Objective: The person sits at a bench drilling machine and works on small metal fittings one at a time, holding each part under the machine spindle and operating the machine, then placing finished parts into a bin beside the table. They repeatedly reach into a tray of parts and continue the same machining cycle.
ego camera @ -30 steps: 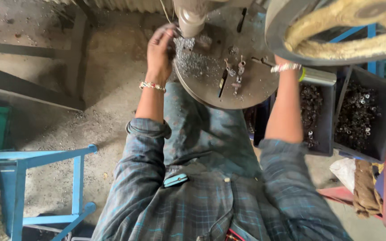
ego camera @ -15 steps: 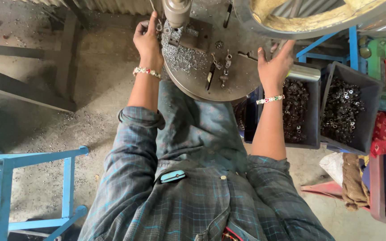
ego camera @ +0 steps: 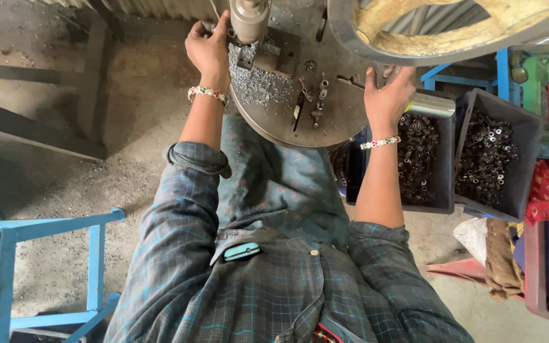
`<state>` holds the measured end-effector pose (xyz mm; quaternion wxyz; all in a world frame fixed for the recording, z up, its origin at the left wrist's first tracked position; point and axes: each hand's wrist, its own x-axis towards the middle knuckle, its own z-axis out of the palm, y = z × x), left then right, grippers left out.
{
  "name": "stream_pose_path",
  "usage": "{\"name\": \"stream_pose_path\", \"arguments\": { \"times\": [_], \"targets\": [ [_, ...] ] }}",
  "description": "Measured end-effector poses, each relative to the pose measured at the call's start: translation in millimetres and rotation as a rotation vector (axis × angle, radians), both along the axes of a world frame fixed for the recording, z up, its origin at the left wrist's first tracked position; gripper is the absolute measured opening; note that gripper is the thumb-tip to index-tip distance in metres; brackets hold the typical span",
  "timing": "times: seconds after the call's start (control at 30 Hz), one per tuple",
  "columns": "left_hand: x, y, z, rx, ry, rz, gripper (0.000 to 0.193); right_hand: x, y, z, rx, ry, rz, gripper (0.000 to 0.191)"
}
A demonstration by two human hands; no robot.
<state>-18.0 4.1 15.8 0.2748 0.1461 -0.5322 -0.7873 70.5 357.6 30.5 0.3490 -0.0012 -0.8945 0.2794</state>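
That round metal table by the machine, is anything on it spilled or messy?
Yes. A heap of fine silvery metal shavings lies loose over the round metal table, spreading from the press head beside the left hand. A few small tools lie scattered near the middle. The right hand rests at the table's edge.

round table (ego camera: 325, 121): dull grey metal | shavings (ego camera: 255, 82): glittering metal | bins (ego camera: 443, 184): matt dark plastic | shirt (ego camera: 274, 292): woven cloth

Round press table (ego camera: 274, 121) sits ahead of the person, ram (ego camera: 249, 19) at its far left, metal chips (ego camera: 258, 82) piled just below the ram. Left hand (ego camera: 210, 51) beside the ram; right hand (ego camera: 386, 98) on the table's right edge under the flywheel (ego camera: 452, 28). Two bins of small parts (ego camera: 417, 159) (ego camera: 487, 155) stand side by side right of the table; stool frame (ego camera: 39, 267) sits near-left on the floor.
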Motion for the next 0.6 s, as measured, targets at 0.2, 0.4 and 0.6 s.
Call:
{"name": "stream_pose_path", "arguments": {
  "times": [0.2,0.4,0.6],
  "targets": [
    [0.1,6.1,-19.3,0.368,-0.065,-0.197,0.038,-13.8,4.4,-14.7,0.089,-0.200,-0.206,0.050],
    [5.3,10.6,-30.3,0.426,-0.082,-0.259,0.037,-62.5,-3.8,0.0,0.261,-0.054,-0.093,0.053],
    [8.1,9.6,-19.5,0.372,-0.081,-0.308,0.037,-129.4,-30.5,60.0,0.205,-0.043,-0.204,0.055]
  ]
}}
